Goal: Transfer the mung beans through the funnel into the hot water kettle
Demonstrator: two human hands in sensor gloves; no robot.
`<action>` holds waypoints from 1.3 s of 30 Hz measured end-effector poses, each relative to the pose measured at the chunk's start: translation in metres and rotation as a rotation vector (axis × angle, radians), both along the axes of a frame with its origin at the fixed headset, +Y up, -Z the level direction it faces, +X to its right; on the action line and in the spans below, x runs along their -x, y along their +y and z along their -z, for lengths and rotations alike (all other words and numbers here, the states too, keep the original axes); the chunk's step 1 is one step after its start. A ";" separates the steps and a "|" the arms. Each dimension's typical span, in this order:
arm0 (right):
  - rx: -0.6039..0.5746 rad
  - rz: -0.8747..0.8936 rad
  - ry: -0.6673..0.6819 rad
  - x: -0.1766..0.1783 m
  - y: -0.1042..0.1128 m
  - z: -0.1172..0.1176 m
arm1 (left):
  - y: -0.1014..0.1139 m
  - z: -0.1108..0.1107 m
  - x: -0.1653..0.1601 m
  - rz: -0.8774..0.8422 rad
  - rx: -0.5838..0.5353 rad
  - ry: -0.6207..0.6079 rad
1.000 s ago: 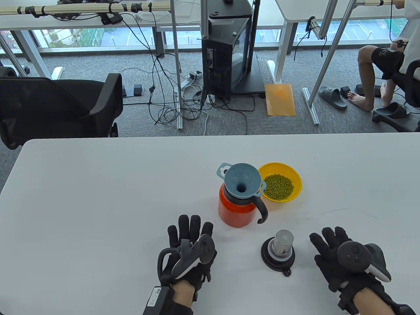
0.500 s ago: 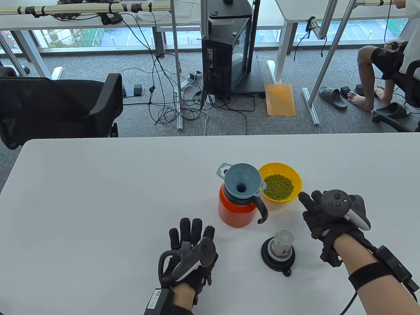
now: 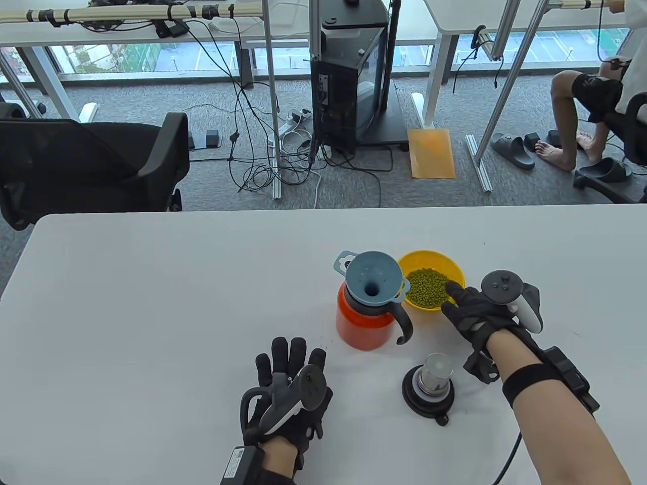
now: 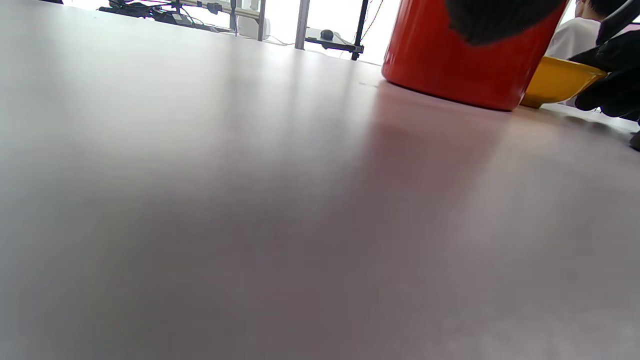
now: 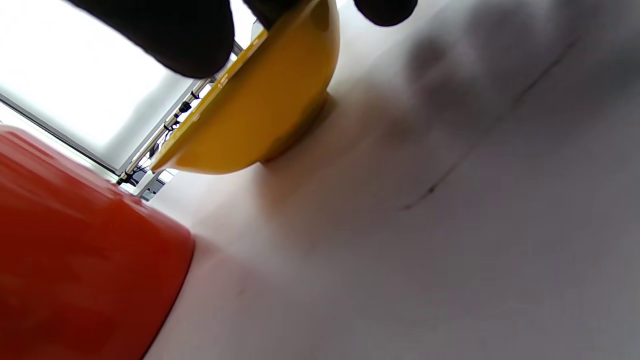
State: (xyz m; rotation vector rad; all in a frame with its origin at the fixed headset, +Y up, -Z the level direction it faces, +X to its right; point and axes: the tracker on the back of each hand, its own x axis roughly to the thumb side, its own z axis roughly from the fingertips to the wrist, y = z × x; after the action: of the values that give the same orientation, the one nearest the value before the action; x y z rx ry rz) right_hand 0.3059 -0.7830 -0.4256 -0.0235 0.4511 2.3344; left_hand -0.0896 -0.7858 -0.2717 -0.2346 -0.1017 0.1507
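Orange plastic forms the body of the hot water kettle, which stands upright near the middle of the white table with a blue-grey funnel seated in its mouth. Just beside it, on its right, a yellow bowl of mung beans is set. The bowl's near rim is gripped by the right hand: in the right wrist view one of the fingers is seen lying over the rim while the others are curled under the outer wall. The left hand is laid flat on the table, well apart from the kettle, with its fingers spread and nothing held. The kettle's lid is seen upside down on the table between the two hands.
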 end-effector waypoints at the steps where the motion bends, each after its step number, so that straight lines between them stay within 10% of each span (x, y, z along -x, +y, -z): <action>1: 0.002 0.016 -0.007 0.000 -0.002 0.001 | 0.000 0.000 0.000 -0.003 0.000 0.001; 9: -0.195 -0.034 -0.184 -0.006 0.001 0.001 | 0.001 0.001 0.001 -0.016 -0.003 0.000; 23: -0.207 0.145 -0.388 -0.032 0.022 -0.010 | 0.001 0.002 0.003 -0.035 -0.024 0.001; 39: -0.338 0.368 -0.246 -0.004 0.131 -0.014 | -0.003 0.005 0.011 -0.039 0.013 0.023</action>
State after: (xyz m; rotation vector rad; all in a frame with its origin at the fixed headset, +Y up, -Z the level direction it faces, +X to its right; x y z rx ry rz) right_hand 0.3097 -0.6523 -0.4114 -0.0603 -0.0622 1.9828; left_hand -0.1008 -0.7887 -0.2769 -0.2434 -0.0824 0.1932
